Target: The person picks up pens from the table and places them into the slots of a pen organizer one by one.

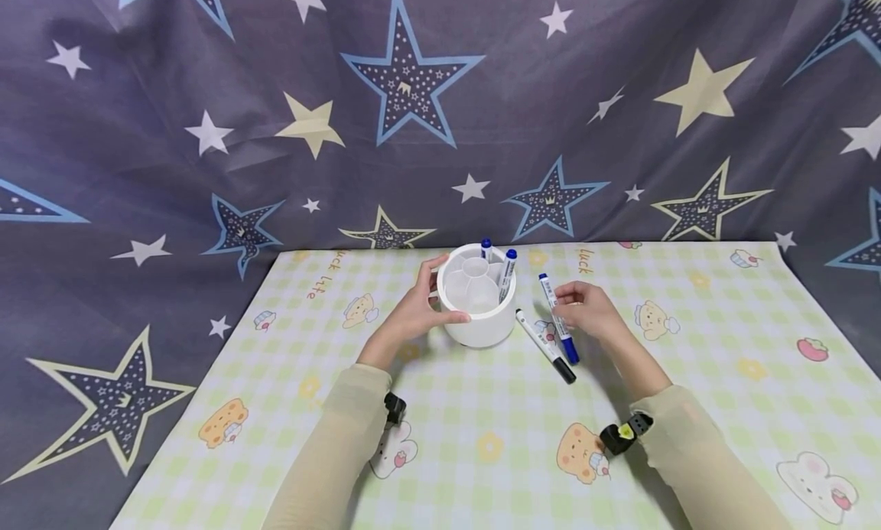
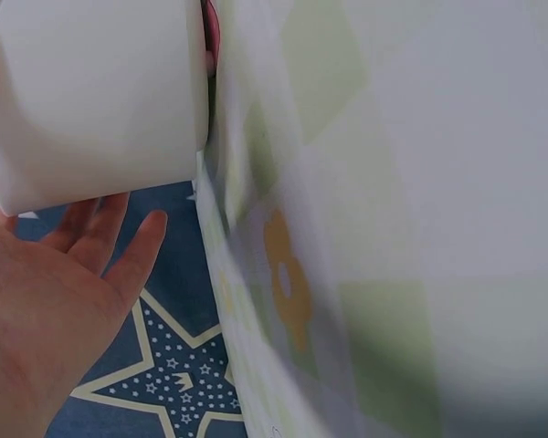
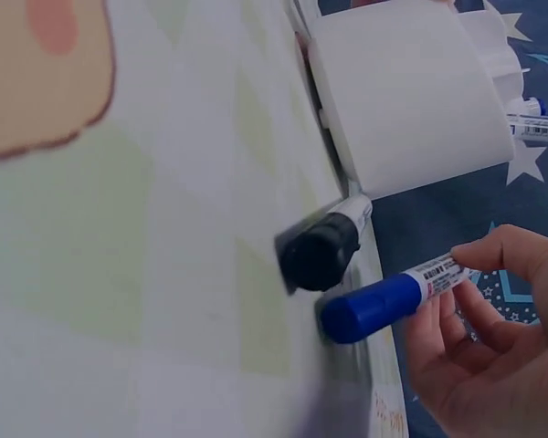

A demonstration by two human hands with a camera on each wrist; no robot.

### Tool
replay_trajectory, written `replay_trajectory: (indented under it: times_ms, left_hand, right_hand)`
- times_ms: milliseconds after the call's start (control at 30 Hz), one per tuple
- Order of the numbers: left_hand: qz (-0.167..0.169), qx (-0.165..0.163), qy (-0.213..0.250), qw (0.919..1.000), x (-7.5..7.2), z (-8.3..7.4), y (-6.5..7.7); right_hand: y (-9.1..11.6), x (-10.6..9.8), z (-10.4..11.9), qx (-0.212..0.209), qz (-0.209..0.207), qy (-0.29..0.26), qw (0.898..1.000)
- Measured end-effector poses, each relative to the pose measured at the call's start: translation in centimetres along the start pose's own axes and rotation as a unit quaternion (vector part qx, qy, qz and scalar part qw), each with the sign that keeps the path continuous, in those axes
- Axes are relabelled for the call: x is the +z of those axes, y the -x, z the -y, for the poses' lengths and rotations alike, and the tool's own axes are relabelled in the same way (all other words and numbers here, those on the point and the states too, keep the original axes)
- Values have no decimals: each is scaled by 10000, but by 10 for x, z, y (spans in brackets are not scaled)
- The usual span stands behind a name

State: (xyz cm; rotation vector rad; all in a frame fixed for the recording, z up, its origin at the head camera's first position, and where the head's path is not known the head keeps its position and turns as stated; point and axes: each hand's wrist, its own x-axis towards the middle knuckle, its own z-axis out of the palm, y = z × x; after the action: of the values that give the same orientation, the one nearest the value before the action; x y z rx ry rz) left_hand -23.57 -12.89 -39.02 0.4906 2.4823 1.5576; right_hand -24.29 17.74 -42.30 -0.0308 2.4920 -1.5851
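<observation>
A white round pen holder (image 1: 479, 325) with inner compartments stands on the table. My left hand (image 1: 418, 307) grips its left side, thumb at the front and fingers round the back; the left wrist view shows the palm beside the holder's wall (image 2: 100, 100). Two blue-capped markers (image 1: 507, 276) stand in the holder's right-hand compartments. To the right of the holder, my right hand (image 1: 585, 310) pinches another blue-capped marker (image 1: 554, 310) by its white barrel, cap end toward me. Beside that lies a black-capped marker (image 1: 544, 345) on the cloth, its black cap (image 3: 320, 260) close to the blue one.
A green-and-white checked tablecloth (image 1: 454, 469) with cartoon prints covers the table. Behind the table's far edge hangs a dark star-patterned curtain (image 1: 261, 48). A small black camera (image 1: 622, 434) sits at the right wrist.
</observation>
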Motion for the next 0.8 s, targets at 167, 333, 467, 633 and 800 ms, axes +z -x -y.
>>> replay_trajectory:
  times_ms: [167, 333, 467, 633, 800]
  left_hand:
    - [-24, -8, 3, 10000, 0, -1, 1]
    - [-10, -41, 7, 10000, -1, 0, 0]
    - [-5, -40, -3, 10000, -1, 0, 0]
    - [-16, -39, 12, 10000, -1, 1, 0]
    - [-15, -59, -2, 10000, 0, 0, 0]
  right_hand:
    - [2, 0, 5, -78, -55, -164, 9998]
    - [6, 0, 11, -191, -59, -395, 9990]
    - [9, 1, 16, -231, -61, -682, 9974]
    - [14, 2, 23, -321, -199, -1006, 9942]
    - [19, 3, 31, -446, -305, -1413, 9885]
